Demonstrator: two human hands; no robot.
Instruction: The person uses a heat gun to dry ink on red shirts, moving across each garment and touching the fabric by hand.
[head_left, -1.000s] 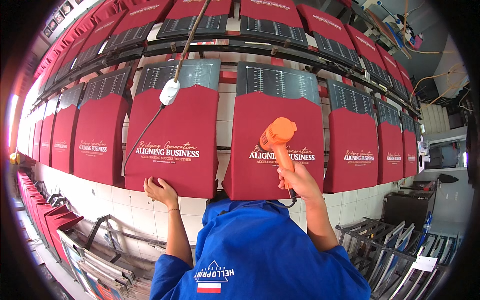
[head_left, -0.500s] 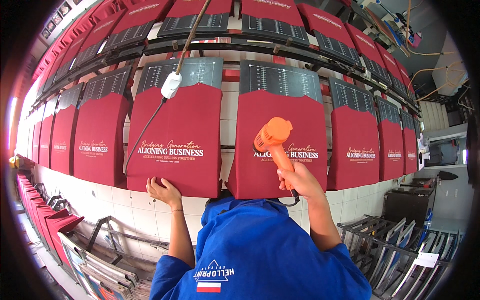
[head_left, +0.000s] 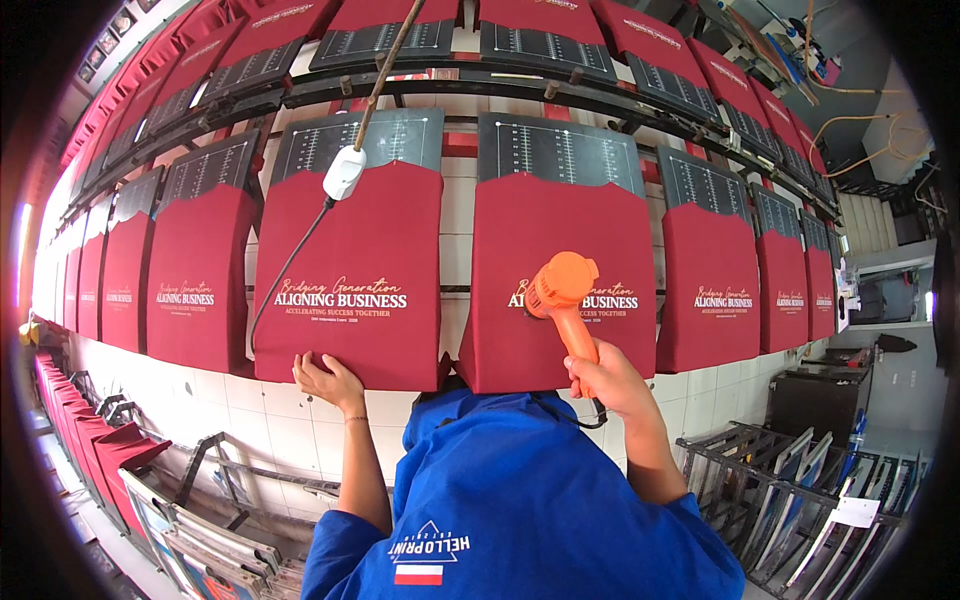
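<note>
My right hand (head_left: 612, 382) is wrapped around the handle of an orange hair dryer (head_left: 570, 305). The dryer's head hangs over the printed lettering of a maroon shirt (head_left: 510, 235), covering part of the print. This shirt is pulled over a dark board (head_left: 560, 150) with white ruler marks at its far end. To the left, my left hand (head_left: 328, 384) rests on the near edge of another maroon shirt (head_left: 350, 235) with the same white and gold print. Its fingers are slightly spread and hold nothing. The dryer's cord comes out below my right hand.
A white socket block (head_left: 345, 172) hangs on a cable over the left shirt, its black cord running down to the left. More shirt-covered boards (head_left: 708, 285) stand in rows along black rails (head_left: 520, 88). Frames lean in a black rack (head_left: 745, 470) at right; others (head_left: 195, 520) stand at left.
The hair dryer has moved a little right and toward me, its head turned slightly, so more lettering shows on its left. My left hand has stayed in place.
</note>
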